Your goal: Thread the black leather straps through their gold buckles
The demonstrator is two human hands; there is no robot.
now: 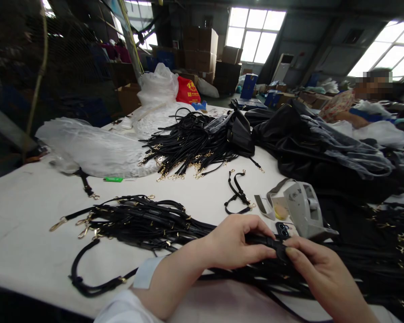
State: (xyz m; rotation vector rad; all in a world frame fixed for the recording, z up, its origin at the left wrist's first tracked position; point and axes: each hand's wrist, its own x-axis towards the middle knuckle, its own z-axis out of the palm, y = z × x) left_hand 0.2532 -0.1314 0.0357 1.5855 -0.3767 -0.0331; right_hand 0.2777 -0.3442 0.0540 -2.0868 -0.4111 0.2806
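At the front of the white table, my left hand grips a black strap between thumb and fingers. My right hand pinches the same strap just to the right, its thumb on a darker wide piece of it. Under and left of my hands lies a bundle of black straps with gold clasps. A single looped strap with a gold fitting curves near the front edge. Just beyond my fingers is a phone, partly hidden.
A tape dispenser stands behind my right hand, with a short strap to its left. Farther back are a heap of straps, clear plastic bags and black bags. Another person is at the far right.
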